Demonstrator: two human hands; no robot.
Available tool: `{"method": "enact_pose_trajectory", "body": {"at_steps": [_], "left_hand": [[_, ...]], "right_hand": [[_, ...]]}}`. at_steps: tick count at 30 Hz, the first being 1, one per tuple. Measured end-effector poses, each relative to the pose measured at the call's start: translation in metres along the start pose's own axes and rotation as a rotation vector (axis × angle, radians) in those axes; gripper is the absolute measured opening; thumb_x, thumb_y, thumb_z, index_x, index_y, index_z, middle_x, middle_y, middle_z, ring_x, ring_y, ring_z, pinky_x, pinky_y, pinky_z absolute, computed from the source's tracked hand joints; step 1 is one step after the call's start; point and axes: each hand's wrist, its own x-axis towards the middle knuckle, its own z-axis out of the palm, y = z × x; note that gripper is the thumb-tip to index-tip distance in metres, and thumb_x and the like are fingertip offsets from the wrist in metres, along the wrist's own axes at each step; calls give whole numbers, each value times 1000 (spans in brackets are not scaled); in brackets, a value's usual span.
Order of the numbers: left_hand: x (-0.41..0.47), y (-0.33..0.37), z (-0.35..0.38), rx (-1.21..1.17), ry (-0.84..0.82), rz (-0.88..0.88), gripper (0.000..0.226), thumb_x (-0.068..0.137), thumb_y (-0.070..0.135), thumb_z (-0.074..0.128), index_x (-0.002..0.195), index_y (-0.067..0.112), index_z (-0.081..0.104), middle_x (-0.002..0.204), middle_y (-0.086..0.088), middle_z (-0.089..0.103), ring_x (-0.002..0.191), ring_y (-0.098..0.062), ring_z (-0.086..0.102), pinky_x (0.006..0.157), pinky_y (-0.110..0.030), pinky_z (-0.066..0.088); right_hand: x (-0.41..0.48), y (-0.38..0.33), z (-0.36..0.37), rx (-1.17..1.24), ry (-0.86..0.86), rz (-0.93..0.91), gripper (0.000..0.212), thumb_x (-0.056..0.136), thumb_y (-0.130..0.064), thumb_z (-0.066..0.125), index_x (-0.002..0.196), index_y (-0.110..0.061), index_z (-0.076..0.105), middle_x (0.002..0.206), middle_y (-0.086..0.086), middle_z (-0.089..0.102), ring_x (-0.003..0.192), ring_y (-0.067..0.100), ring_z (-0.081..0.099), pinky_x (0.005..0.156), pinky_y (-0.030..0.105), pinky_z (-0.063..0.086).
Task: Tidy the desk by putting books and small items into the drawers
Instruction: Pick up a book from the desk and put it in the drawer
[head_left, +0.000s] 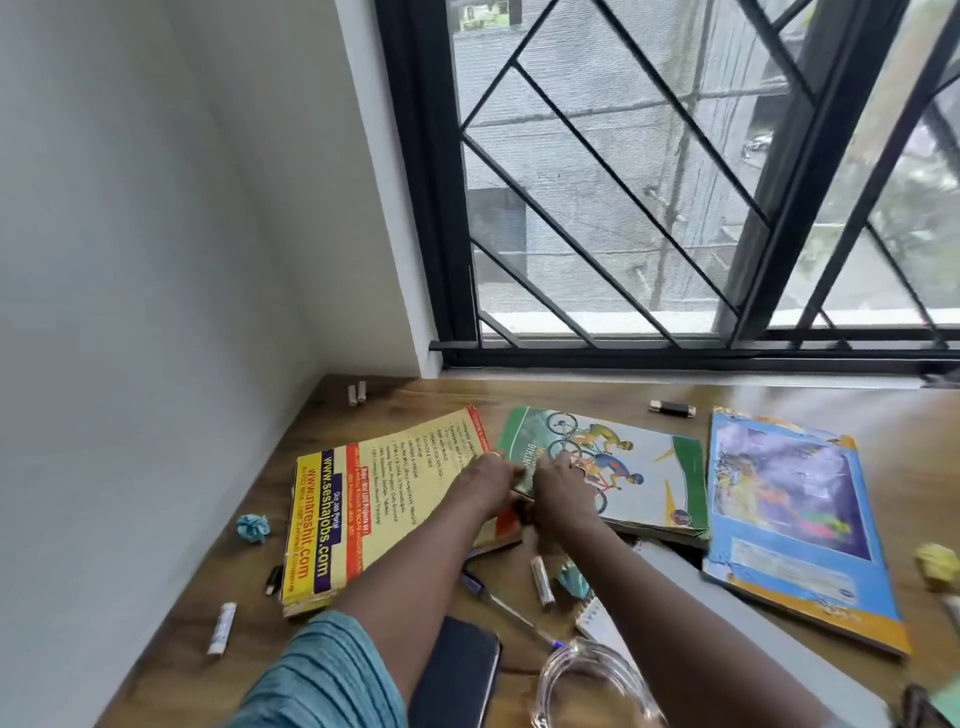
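Both hands' grip (493, 480) (563, 486) closed on the cyclist book's (639, 467) left edge, yellow book (363, 509) alongside.

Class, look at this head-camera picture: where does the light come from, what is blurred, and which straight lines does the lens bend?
Head view: daylight enters through the window; both hands, left and right, are smeared by motion at the bike book; the wall corner bows from wide-angle distortion; the yellow book text stays readable.

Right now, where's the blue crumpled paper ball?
In the head view, the blue paper ball lies on the desk's left side, just left of the yellow book.
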Motion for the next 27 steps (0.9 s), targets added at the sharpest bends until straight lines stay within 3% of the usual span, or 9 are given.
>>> {"method": "enact_pose_trajectory", "body": {"at_steps": [5, 9, 11, 14, 17, 20, 23, 25, 27], "left_hand": [[2, -2, -1, -4, 14, 17, 37, 87, 24, 66, 122, 14, 64, 119, -11, 63, 103, -23, 63, 91, -32, 53], [-8, -3, -4, 110, 72, 83, 29, 89, 13, 60, 118, 12, 65, 105, -8, 67, 93, -19, 64, 84, -27, 54], [-14, -5, -11, 90, 131, 101, 22, 93, 17, 53, 108, 10, 67, 92, -4, 67, 81, -14, 61, 79, -25, 53], [-33, 5, -34, 225, 254, 139, 26, 98, 32, 41, 105, 19, 62, 103, -5, 66, 99, -22, 59, 84, -28, 48], [-57, 21, -52, 290, 475, 191, 30, 94, 39, 47, 118, 28, 60, 108, -5, 66, 108, -24, 58, 81, -34, 50], [-89, 33, -61, -70, 645, 213, 45, 87, 49, 55, 125, 24, 61, 116, -8, 66, 111, -24, 57, 86, -34, 48], [-139, 48, -66, -581, 693, 243, 83, 79, 74, 28, 131, 15, 54, 127, -11, 62, 115, -24, 57, 90, -27, 43], [-171, 53, -66, -675, 819, 119, 97, 79, 75, 3, 137, 10, 46, 135, -14, 55, 117, -28, 56, 90, -26, 41], [-189, 45, -57, -829, 830, -107, 96, 82, 70, -3, 142, 7, 38, 142, -17, 46, 122, -32, 51, 98, -35, 40]], "right_hand": [[-3, 10, -9, -263, -7, -327, 29, 93, -19, 52, 115, -2, 59, 109, 15, 65, 101, 30, 65, 82, 36, 52], [-13, 10, 0, -315, 58, -419, 24, 96, -18, 44, 113, -5, 54, 105, 13, 65, 91, 27, 67, 69, 33, 48], [-20, 10, -5, -256, 115, -385, 24, 95, -16, 41, 112, -5, 54, 104, 12, 64, 94, 29, 66, 71, 35, 49], [-32, 9, -30, -149, 296, -297, 22, 93, -18, 43, 107, -7, 56, 103, 12, 66, 97, 32, 65, 76, 37, 50], [-43, 10, -57, -87, 527, -281, 20, 85, -10, 44, 87, -7, 63, 80, 14, 70, 76, 36, 69, 61, 39, 53], [-68, 15, -84, -40, 604, -218, 17, 92, -16, 48, 95, -12, 64, 94, 10, 70, 88, 34, 68, 69, 37, 51], [-103, 24, -104, 117, 763, -196, 11, 86, -19, 60, 91, -14, 68, 92, 9, 71, 89, 33, 65, 70, 35, 48], [-137, 26, -113, 328, 804, -193, 15, 76, -12, 64, 88, -12, 73, 86, 14, 72, 86, 35, 66, 73, 35, 47], [-171, 31, -122, 466, 854, -215, 23, 68, -10, 63, 87, -6, 76, 84, 19, 73, 84, 35, 67, 77, 33, 39]]}}
